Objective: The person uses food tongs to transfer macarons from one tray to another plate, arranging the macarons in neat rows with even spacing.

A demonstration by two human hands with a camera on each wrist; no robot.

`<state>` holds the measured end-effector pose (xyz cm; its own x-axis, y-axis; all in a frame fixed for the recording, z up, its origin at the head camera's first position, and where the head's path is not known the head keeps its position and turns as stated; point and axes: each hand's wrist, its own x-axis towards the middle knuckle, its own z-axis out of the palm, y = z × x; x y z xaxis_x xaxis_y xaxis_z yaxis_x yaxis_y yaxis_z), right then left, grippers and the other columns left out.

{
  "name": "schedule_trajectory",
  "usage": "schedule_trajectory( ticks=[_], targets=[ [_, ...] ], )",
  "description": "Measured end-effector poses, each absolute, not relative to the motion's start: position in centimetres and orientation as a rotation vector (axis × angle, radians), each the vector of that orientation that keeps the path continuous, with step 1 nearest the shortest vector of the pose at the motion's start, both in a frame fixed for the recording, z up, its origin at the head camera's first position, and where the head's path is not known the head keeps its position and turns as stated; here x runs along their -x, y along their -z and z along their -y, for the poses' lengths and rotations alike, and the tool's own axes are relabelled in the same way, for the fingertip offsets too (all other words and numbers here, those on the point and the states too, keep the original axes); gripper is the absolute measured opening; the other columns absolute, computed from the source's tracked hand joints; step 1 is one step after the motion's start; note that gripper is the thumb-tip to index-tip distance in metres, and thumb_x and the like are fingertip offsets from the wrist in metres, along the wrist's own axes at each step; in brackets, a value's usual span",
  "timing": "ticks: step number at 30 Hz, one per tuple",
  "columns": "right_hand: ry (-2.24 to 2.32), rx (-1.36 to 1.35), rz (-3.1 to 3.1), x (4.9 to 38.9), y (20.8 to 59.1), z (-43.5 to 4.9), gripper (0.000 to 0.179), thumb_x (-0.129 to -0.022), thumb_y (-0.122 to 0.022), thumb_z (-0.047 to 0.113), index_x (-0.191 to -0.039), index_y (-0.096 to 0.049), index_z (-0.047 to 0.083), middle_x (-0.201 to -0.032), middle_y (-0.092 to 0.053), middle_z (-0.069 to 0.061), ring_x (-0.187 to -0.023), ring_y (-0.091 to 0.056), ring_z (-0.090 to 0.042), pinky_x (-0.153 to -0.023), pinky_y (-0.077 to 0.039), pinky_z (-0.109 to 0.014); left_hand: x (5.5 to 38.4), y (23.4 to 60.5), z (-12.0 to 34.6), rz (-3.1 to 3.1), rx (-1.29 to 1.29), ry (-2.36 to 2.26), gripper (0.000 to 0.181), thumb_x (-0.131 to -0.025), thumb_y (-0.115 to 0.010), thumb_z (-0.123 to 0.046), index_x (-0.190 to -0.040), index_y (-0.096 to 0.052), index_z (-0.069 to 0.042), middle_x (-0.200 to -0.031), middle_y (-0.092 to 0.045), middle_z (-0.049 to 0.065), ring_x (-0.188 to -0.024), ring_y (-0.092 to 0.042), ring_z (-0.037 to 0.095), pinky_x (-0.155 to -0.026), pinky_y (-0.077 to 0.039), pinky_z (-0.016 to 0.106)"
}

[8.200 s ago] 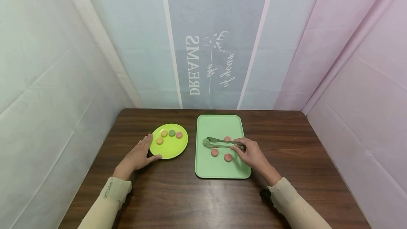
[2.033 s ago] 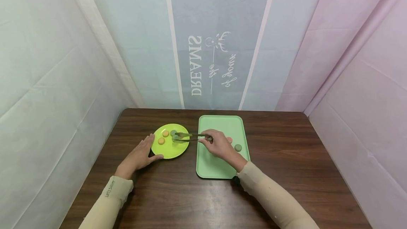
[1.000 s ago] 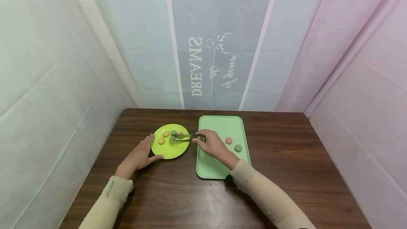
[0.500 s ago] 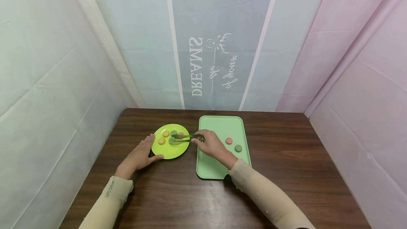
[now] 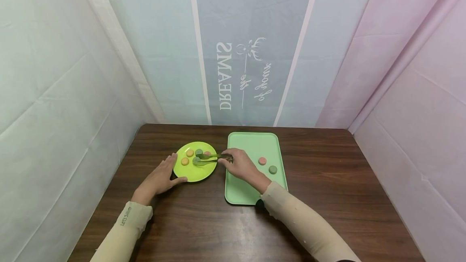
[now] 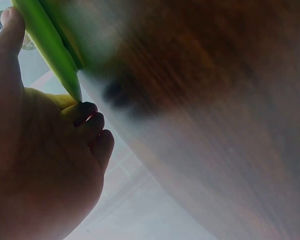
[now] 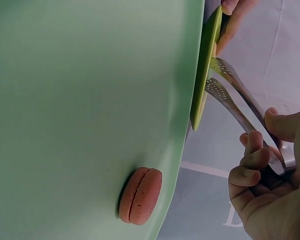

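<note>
The tongs (image 7: 236,110) are of shiny metal, with two long narrow arms, and their wider ends have many small round holes. They reach over the plate (image 5: 195,175), and their two ends stand apart from each other. By these ends, on the plate, is one green macaron (image 5: 197,159), small, round and partly covered by the metal; whether the metal touches it, I cannot tell.

The right hand (image 5: 240,165) pinches the tongs between the thumb and the fingers. The left hand (image 5: 157,176) touches the rim of the plate at the left and near side; its fingers are almost straight, and the thumb is spread away from them.

The plate is round and bright yellow-green. I count five macarons on it: two yellow-orange ones (image 5: 185,161), two green ones and one pink one (image 5: 207,153). Just beside it lies one tray (image 5: 238,193), pale green, rectangular, with rounded corners. On it I can see two macarons, one pink (image 5: 262,160) and one green (image 5: 272,169); the pink one shows a line around its side. The hand covers a part of the tray.

Both sleeves (image 5: 306,221) are pale. Under everything is one dark brown wooden table (image 5: 211,229), and behind it hangs a grey-blue cloth (image 5: 251,11) with white letters.
</note>
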<state>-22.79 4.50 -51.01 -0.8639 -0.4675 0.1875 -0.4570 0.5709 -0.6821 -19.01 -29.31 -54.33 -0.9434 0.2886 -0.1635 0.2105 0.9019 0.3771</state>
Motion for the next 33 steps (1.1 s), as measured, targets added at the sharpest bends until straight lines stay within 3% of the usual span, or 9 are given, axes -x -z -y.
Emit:
schedule_trajectory(
  ticks=[18, 26, 33],
  targets=[
    [1.216, 0.796, -2.773, 22.7, 50.8, -4.5, 0.039, -0.105, -0.075, 0.027, -0.130, -0.074, -0.002, -0.115, -0.077, -0.013, -0.086, -0.069, -0.016, -0.072, -0.059, -0.035, 19.0, 54.3, 29.3, -2.830, -0.378, -0.522, 0.117, -0.098, -0.062, -0.073, -0.170, -0.011, 0.005, -0.176, -0.013, 0.029, -0.163, -0.017, 0.046, -0.134, -0.018, 0.059],
    [1.262, 0.800, -2.803, 22.4, 50.5, -5.1, 0.025, -0.104, -0.076, 0.025, -0.118, -0.079, 0.005, -0.099, -0.074, -0.002, -0.077, -0.063, -0.018, -0.064, -0.054, -0.032, 19.0, 54.3, 29.2, -2.812, -0.366, -0.517, 0.118, -0.098, -0.062, -0.073, -0.171, -0.010, 0.004, -0.176, -0.012, 0.029, -0.163, -0.016, 0.046, -0.134, -0.017, 0.059],
    [1.299, 0.753, -2.807, 21.7, 49.8, -6.2, 0.029, -0.104, -0.075, 0.033, -0.122, -0.079, 0.011, -0.106, -0.075, -0.001, -0.081, -0.065, -0.011, -0.068, -0.057, -0.030, 19.0, 54.2, 29.2, -2.821, -0.367, -0.513, 0.116, -0.100, -0.064, -0.069, -0.170, -0.010, 0.005, -0.176, -0.012, 0.029, -0.163, -0.015, 0.046, -0.134, -0.017, 0.060]
  ],
)
